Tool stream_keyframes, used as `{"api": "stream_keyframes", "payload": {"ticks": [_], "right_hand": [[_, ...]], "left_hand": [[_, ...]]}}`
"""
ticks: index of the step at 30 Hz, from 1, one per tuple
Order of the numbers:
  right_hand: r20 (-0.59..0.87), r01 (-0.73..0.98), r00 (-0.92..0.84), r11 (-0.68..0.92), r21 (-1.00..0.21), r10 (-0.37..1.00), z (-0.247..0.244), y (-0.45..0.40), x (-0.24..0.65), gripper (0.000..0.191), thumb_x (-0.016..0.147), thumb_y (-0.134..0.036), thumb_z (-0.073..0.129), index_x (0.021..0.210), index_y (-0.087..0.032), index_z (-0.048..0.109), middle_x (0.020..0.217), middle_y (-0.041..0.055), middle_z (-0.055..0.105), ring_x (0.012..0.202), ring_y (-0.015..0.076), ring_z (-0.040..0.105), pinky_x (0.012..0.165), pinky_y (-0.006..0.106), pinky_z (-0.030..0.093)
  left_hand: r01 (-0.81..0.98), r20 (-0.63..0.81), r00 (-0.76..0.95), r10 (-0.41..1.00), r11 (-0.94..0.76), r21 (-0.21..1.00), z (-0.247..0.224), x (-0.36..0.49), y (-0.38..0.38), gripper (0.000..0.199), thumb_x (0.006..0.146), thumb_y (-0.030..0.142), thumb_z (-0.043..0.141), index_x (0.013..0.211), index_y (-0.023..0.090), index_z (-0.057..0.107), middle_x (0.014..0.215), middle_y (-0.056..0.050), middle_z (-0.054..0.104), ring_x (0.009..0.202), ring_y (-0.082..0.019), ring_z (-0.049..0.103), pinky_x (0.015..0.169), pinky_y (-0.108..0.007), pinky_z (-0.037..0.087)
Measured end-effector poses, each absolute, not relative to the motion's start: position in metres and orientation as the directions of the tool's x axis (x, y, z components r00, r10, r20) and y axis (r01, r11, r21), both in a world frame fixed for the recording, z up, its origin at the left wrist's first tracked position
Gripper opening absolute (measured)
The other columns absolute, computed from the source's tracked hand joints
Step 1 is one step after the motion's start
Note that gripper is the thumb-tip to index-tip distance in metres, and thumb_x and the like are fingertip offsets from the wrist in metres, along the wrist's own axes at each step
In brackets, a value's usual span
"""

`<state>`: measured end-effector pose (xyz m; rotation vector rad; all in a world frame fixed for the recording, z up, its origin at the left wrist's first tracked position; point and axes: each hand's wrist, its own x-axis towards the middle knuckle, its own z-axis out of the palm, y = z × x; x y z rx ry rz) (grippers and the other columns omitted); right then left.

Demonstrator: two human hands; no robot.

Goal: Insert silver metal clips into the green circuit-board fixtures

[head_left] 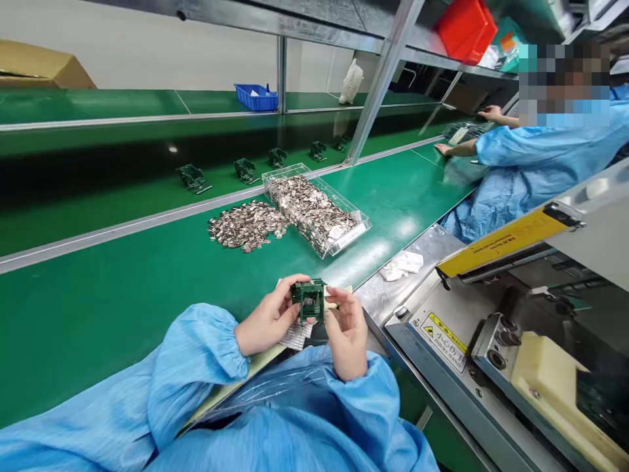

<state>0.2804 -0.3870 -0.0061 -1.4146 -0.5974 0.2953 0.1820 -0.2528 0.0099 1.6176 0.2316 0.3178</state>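
At 6 o'clock, the dark green module (309, 300) has a dark, silver-flecked centre, and 5 more dark green modules (192, 177) sit in a row toward 11 o'clock. The conveyor surface (122, 328) is glossy emerald green. The speckled silver-and-brown parts (248, 225) spill beside a colourless clear tray (314, 210). The person's sleeves (196, 373) are pale blue with fine pleated stripes, matching the co-worker's gown (535, 164) at 2 o'clock. A red crate (466, 29) sits at 1 o'clock, a bright blue basket (256, 97) at 12 o'clock, and a yellow strip (501, 241) at 3 o'clock.
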Motion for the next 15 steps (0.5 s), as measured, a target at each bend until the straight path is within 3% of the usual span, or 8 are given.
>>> {"api": "stream_keyframes", "payload": {"ticks": [3, 5, 8, 12, 15], "right_hand": [[0.353, 0.355, 0.68, 0.133, -0.925, 0.642, 0.009, -0.429, 0.295, 0.066, 0.084, -0.03, 0.066, 0.145, -0.028, 0.039, 0.146, 0.0126, 0.046, 0.128, 0.029, 0.05, 0.096, 0.044, 0.05], [0.43, 0.469, 0.607, 0.137, -0.873, 0.668, 0.022, -0.462, 0.3, 0.07, 0.085, -0.036, 0.068, 0.147, -0.03, 0.036, 0.143, 0.0115, 0.049, 0.129, 0.0306, 0.049, 0.101, 0.048, 0.047], [0.529, 0.606, 0.597, 0.094, -0.79, 0.602, 0.039, -0.508, 0.296, 0.074, 0.08, -0.051, 0.072, 0.144, -0.032, 0.041, 0.134, 0.0106, 0.057, 0.124, 0.0325, 0.053, 0.105, 0.054, 0.043], [0.597, 0.643, 0.755, -0.129, -0.755, 0.27, 0.045, -0.564, 0.28, 0.069, 0.078, -0.053, 0.072, 0.139, -0.03, 0.047, 0.127, 0.0129, 0.06, 0.121, 0.0351, 0.054, 0.102, 0.059, 0.044], [0.631, 0.597, 0.773, -0.262, -0.759, -0.068, 0.044, -0.612, 0.277, 0.066, 0.077, -0.047, 0.076, 0.135, -0.028, 0.053, 0.127, 0.0157, 0.06, 0.117, 0.0365, 0.058, 0.096, 0.06, 0.049]], "left_hand": [[-0.011, 0.019, 0.989, 0.15, -0.057, 0.998, 0.035, 0.189, -0.261, 0.044, 0.097, 0.03, 0.043, 0.138, 0.023, 0.034, 0.118, -0.013, 0.061, 0.088, -0.019, 0.068, 0.075, -0.031, 0.057], [-0.052, 0.055, 0.998, 0.012, -0.153, 0.987, 0.053, 0.201, -0.272, 0.045, 0.094, 0.025, 0.045, 0.139, 0.024, 0.037, 0.119, -0.011, 0.062, 0.089, -0.019, 0.067, 0.075, -0.028, 0.057], [-0.164, 0.118, 0.977, -0.177, -0.269, 0.949, 0.075, 0.231, -0.302, 0.049, 0.092, 0.019, 0.048, 0.14, 0.024, 0.042, 0.099, -0.007, 0.069, 0.076, -0.017, 0.067, 0.064, -0.024, 0.055], [-0.277, 0.178, 0.888, -0.425, -0.183, 0.943, 0.092, 0.274, -0.362, 0.051, 0.092, 0.015, 0.045, 0.142, 0.023, 0.041, 0.082, -0.004, 0.07, 0.061, -0.016, 0.067, 0.056, -0.025, 0.054], [-0.458, 0.316, 0.769, -0.555, -0.135, 0.879, 0.104, 0.308, -0.401, 0.056, 0.089, 0.016, 0.053, 0.142, 0.021, 0.039, 0.103, -0.009, 0.071, 0.088, -0.022, 0.07, 0.078, -0.033, 0.058]]}}
